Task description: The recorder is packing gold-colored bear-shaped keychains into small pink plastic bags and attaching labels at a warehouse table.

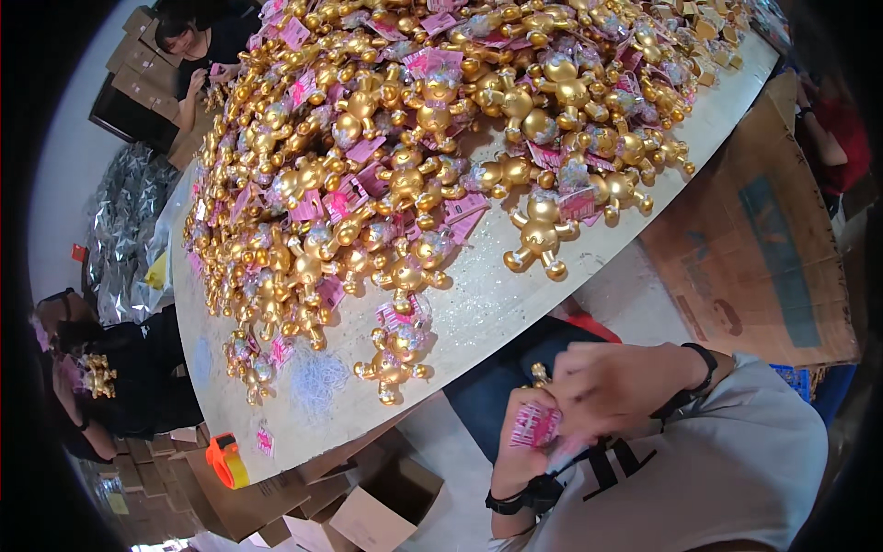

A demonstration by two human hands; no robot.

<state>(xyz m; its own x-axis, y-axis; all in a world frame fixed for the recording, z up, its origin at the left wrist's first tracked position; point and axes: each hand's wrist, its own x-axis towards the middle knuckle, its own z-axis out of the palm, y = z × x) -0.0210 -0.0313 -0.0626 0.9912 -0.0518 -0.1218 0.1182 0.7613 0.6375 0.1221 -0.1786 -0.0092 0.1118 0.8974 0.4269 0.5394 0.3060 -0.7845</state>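
At the lower right, my left hand (522, 451) is closed round a small gold figure (539, 373); only a shiny knobbed end sticks out above the fingers. A pink printed tag (535, 425) lies against that hand's fingers. My right hand (612, 382) is curled over the same spot, its fingertips bent down and smeared by motion. What the right fingers pinch is hidden. Both hands are over my lap, just off the table edge. The nearest loose gold figure (541, 235) lies on the table with a pink tag and clear wrap at its head.
A large heap of gold figures (405, 179) covers the pale table (487, 322). An orange tape roll (227, 462) sits at the table's near left edge. Open cardboard boxes (386, 506) stand below; a tall carton (754, 248) is at right. A co-worker (207, 55) works at the far left.
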